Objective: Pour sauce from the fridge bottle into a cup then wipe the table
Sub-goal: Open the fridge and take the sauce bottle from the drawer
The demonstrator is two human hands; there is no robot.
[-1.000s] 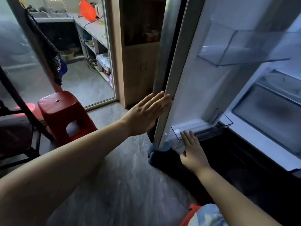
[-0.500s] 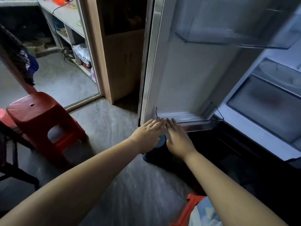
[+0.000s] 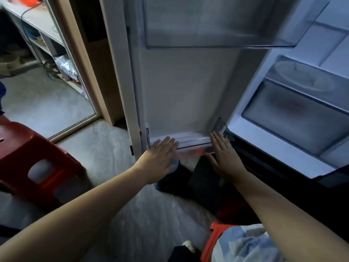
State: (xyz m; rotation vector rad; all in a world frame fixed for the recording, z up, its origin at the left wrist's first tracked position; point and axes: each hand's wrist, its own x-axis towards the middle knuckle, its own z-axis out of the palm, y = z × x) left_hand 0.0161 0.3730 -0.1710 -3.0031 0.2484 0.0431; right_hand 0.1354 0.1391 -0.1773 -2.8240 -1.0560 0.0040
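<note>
Hands, two, both flat, fingers straight, gripping nothing. Left hand (image 3: pixel 160 157) rests on left end of lower door bin (image 3: pixel 192 143); right hand (image 3: pixel 224 157) at its right end, fingertips touching bin front. Fridge door (image 3: pixel 179 91) open. Door bins, two, clear plastic: upper door bin (image 3: pixel 217 25) high up, lower at door foot. One frosted drawer (image 3: pixel 302 120) inside fridge, right. One red stool (image 3: pixel 34 157) on floor, left. Where sauce bottle is: cannot tell.
</note>
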